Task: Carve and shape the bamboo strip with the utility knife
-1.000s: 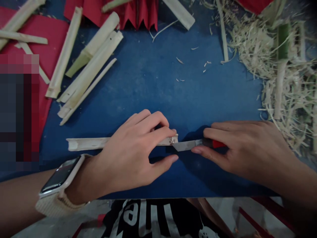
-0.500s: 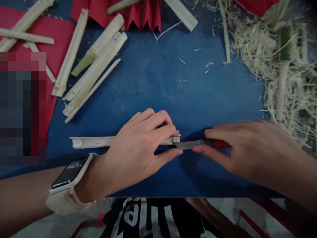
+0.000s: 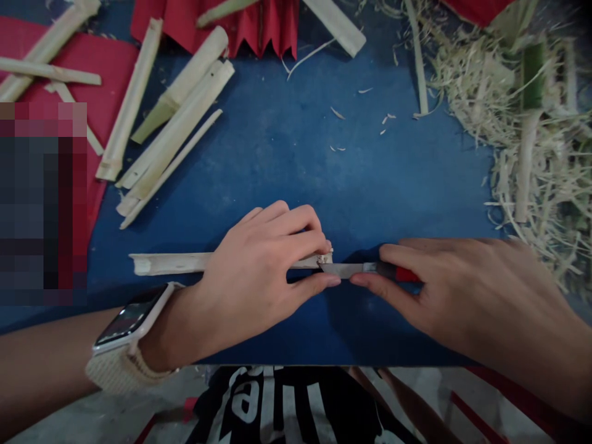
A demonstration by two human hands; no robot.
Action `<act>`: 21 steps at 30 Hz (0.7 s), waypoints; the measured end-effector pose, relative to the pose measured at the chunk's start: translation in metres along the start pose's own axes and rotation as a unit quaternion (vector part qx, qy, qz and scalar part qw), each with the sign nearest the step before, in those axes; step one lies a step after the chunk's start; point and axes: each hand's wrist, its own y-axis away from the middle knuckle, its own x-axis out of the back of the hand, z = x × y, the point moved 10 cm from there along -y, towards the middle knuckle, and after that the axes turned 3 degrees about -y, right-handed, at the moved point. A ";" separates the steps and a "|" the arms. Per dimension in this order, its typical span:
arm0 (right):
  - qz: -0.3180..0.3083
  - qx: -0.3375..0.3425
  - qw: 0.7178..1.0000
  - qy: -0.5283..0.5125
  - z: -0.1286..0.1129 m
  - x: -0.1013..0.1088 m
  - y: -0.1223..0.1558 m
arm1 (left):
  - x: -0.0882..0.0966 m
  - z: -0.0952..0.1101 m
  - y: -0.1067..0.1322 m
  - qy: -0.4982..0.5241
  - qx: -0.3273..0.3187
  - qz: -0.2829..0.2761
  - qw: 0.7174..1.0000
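A pale split bamboo strip (image 3: pixel 171 263) lies crosswise on the blue table (image 3: pixel 296 142) near its front edge. My left hand (image 3: pixel 263 259) is closed over the strip's right part, fingers on its far side and thumb on the near side. In my right hand (image 3: pixel 457 283) is a knife (image 3: pixel 345 270) with a red and dark handle. Its blade points left and its tip touches the strip's rough right end, close to my left thumb. My palm hides most of the handle, and my left hand covers the strip's middle.
Several bamboo pieces (image 3: pixel 180 123) lie at the back left, some over red paper (image 3: pixel 106 80). Folded red paper (image 3: pixel 272 37) sits at the back. Tangled bamboo shavings (image 3: pixel 546 160) heap along the right side. Small slivers dot the table's middle. A blurred patch covers the left edge.
The knife and my right hand have shifted slightly left and down, with the blade tip still at the strip's end. My left hand keeps its hold; the whole view has moved a little.
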 end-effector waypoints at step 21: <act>0.049 0.019 0.998 0.016 0.001 -0.002 -0.003 | -0.001 0.000 0.000 -0.012 -0.026 -0.007 1.000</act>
